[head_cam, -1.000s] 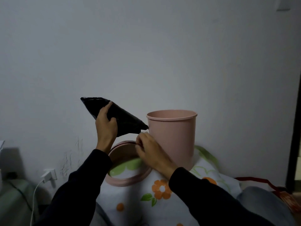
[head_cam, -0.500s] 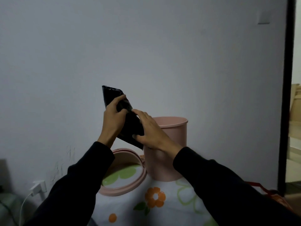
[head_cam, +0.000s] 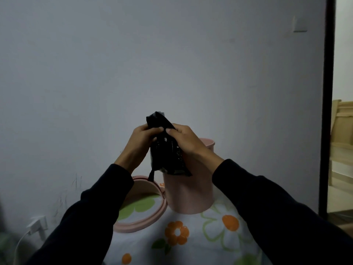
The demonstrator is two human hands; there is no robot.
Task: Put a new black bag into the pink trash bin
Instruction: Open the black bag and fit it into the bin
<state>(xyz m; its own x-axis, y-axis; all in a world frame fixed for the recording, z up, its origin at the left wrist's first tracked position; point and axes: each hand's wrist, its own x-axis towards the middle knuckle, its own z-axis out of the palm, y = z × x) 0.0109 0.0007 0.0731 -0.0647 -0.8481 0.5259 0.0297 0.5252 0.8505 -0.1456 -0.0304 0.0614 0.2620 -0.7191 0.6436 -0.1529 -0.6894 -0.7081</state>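
A folded black bag (head_cam: pixel 166 150) hangs upright in the air in front of the wall. My left hand (head_cam: pixel 139 144) pinches its upper left edge and my right hand (head_cam: pixel 188 143) pinches its upper right edge, thumbs close together. Behind and below the bag stands the pink trash bin (head_cam: pixel 191 196), upright on a flowered cloth; my right hand and the bag hide most of its rim. A pink ring (head_cam: pixel 145 222) lies flat on the cloth to the left of the bin.
The flowered cloth (head_cam: pixel 191 236) covers the raised surface under the bin. A grey wall stands close behind. A white plug and cable (head_cam: pixel 36 225) sit at the lower left. A dark door frame (head_cam: pixel 327 111) rises at the right.
The bag has swung from a slant to upright and moved right, in front of the bin. My right hand rose from the ring to grip the bag.
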